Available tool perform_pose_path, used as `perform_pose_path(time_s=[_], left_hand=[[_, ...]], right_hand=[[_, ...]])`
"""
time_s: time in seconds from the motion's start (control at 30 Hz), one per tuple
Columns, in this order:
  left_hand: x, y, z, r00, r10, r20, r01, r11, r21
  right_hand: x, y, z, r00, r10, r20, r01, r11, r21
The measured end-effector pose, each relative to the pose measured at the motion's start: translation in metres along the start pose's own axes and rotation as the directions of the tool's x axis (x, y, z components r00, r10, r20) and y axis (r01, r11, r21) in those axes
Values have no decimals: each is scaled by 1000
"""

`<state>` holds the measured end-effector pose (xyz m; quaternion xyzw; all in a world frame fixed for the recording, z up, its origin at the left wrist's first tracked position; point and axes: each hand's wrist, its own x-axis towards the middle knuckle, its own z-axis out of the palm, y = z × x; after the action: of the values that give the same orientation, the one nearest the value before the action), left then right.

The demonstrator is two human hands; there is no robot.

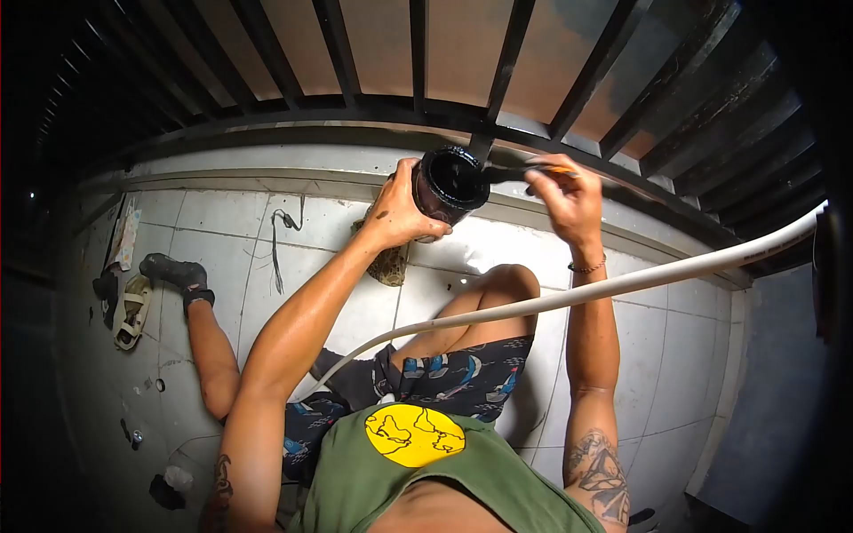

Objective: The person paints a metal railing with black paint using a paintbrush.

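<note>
My left hand (402, 211) is wrapped round the side of a can of black paint (444, 204), held up in front of the railing. Its mouth tilts toward me and shows dark, glossy paint inside, with a coated rim. In my right hand (573, 202) is a paintbrush (508, 174) with an orange part on its handle. The fingers pinch the handle, and the dark brush end points left, right at the rim of the can. Below the can, a brown, rough-looking piece (387, 265) is on the floor, partly hidden by my left wrist.
A black barred railing (419, 53) rises ahead from a pale ledge (293, 160). A thick white hose or cable (569, 298) crosses over my lap and right forearm. White floor tiles (218, 213) hold a dark strip (276, 253), a sandal (133, 311) and small litter at left.
</note>
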<state>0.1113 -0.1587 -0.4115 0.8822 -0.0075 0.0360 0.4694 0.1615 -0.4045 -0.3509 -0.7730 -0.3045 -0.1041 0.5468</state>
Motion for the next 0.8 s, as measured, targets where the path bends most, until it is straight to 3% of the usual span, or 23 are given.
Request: perform_pose_path(time_s=[0.03, 0.17, 0.23, 0.27, 0.33, 0.47, 0.5, 0.63, 0.7, 0.8], left_hand=[[1, 0, -1, 1000, 0, -6, 0, 1000, -2], [0, -4, -1, 1000, -16, -12, 16, 1000, -17], [1, -4, 0, 1000, -21, -7, 21, 999, -27], [0, -4, 0, 1000, -16, -10, 15, 1000, -20], [0, -4, 0, 1000, -8, -15, 8, 1000, -19], [-6, -3, -2, 1000, -23, 6, 23, 1000, -13], [-7, -2, -4, 999, -48, 17, 48, 999, -6], [-13, -15, -7, 999, -42, 16, 43, 998, -38], [-18, -19, -10, 999, -42, -3, 42, 997, -57], [-27, -28, -17, 999, -32, -30, 31, 999, -41]], right_hand=[[0, -1, -2, 994, 73, -84, -58, 984, 169], [12, 3, -17, 969, -29, -246, 65, 988, 140], [19, 2, -22, 963, -151, -223, 128, 985, -115], [22, 1, -22, 963, -153, -222, 129, 985, -118], [28, -2, -21, 944, -305, -127, 244, 902, -355], [37, 1, -19, 897, -441, -29, 378, 800, -467], [40, -3, -22, 876, -482, -27, 405, 764, -502], [48, -28, -32, 627, -761, -167, 531, 574, -623], [48, -29, -27, 584, -789, -189, 536, 550, -640], [40, -12, -17, 609, -781, 137, 646, 389, -657]])
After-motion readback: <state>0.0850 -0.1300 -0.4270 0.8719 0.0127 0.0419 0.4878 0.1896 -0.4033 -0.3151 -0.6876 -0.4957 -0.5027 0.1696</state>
